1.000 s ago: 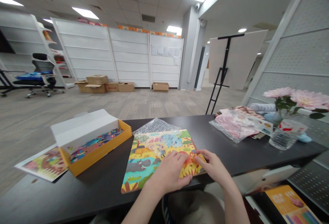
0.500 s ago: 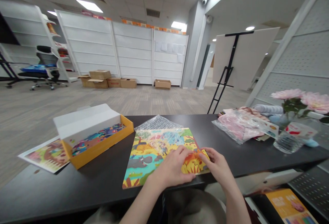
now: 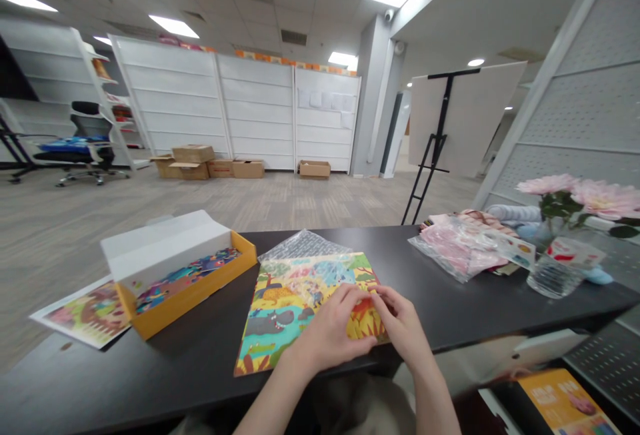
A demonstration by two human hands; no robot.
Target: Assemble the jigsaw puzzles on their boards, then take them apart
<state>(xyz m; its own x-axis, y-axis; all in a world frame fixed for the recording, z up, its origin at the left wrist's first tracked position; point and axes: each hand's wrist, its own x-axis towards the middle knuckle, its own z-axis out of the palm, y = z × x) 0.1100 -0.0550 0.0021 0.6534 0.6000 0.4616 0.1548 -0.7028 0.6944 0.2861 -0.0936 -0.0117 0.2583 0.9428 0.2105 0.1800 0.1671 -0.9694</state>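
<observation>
A colourful puzzle board [image 3: 280,322] with a hippo and other animals lies flat near the front edge of the black table. My left hand [image 3: 336,328] rests on its right half, fingers curved, thumb low and apart from the fingers. Beside it my right hand [image 3: 399,318] is at the board's right edge, with its fingertips bent together on the orange and yellow part. Whatever lies between those fingertips is too small and hidden to make out. Both hands partly cover the board's lower right area.
On the left stands an open yellow box [image 3: 195,298] of puzzle pieces, over a picture sheet [image 3: 90,312]. A clear plastic bag [image 3: 304,244] lies behind the board. To the right are bagged pink cloth [image 3: 457,248], a glass vase [image 3: 557,278] with flowers and a yellow package [image 3: 565,398] lower down.
My right hand has moved left, closer to my left hand. The orange and yellow section at the board's right edge now sits further left. The whole view has shifted slightly.
</observation>
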